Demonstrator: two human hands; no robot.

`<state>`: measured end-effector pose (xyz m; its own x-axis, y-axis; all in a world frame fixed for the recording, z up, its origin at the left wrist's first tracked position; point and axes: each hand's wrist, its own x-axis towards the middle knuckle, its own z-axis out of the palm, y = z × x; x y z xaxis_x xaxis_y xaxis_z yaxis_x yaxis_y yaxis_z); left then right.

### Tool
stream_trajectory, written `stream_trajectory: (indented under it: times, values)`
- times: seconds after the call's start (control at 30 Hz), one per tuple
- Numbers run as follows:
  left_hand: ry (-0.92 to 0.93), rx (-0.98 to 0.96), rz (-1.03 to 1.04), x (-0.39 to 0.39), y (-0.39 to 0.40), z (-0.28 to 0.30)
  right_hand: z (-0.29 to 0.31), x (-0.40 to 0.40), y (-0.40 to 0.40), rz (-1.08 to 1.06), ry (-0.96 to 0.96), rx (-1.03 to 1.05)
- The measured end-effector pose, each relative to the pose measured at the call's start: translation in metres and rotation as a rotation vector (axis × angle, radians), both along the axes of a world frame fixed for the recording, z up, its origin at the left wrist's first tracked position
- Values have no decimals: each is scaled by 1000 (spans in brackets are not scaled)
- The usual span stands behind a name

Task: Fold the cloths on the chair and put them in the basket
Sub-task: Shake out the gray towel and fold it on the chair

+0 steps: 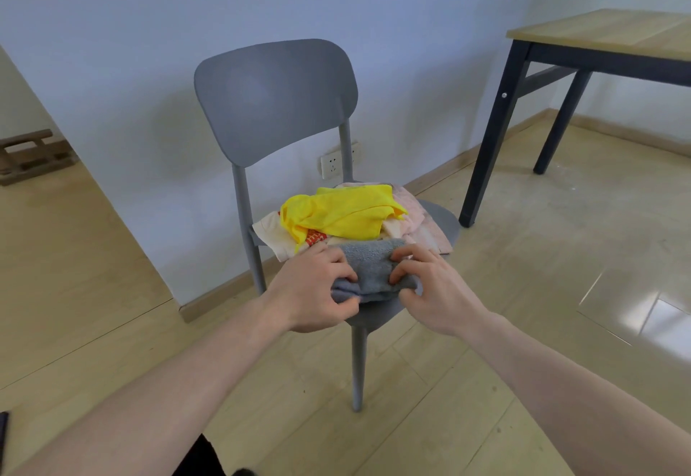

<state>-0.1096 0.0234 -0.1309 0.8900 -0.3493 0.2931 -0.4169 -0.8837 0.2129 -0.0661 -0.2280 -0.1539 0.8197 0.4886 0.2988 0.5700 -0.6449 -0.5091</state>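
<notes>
A grey chair (pixel 275 101) stands before me with a heap of cloths on its seat. A bunched grey towel (pixel 374 268) lies at the seat's front edge. My left hand (pixel 314 288) grips its left end with curled fingers, and my right hand (pixel 430 288) grips its right end. Behind the towel lies a yellow cloth (pixel 344 214) on top of pale pink cloths (pixel 422 225) and a cream one with a red print (pixel 276 236). No basket is in view.
A wooden table with black legs (pixel 598 38) stands at the right, near the chair. A wall with a socket (pixel 331 165) is close behind the chair. A low wooden item (pixel 30 156) sits on the floor far left.
</notes>
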Motion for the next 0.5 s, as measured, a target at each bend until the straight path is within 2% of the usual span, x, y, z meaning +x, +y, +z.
stream_trajectory:
  times: [0.1, 0.27, 0.4, 0.5]
  values:
    - [23, -164, 66, -4, 1, -4, -2, -4, 1, -52, 19, 125]
    - [97, -342, 215, 2, 4, -2, -4, -3, -1, -190, 127, 155]
    - [185, -240, 321, 9, 10, 0, -2, 5, 1, -234, 331, 228]
    - [306, -170, 373, 15, 14, 1, 1, 11, -1, -217, 468, 203]
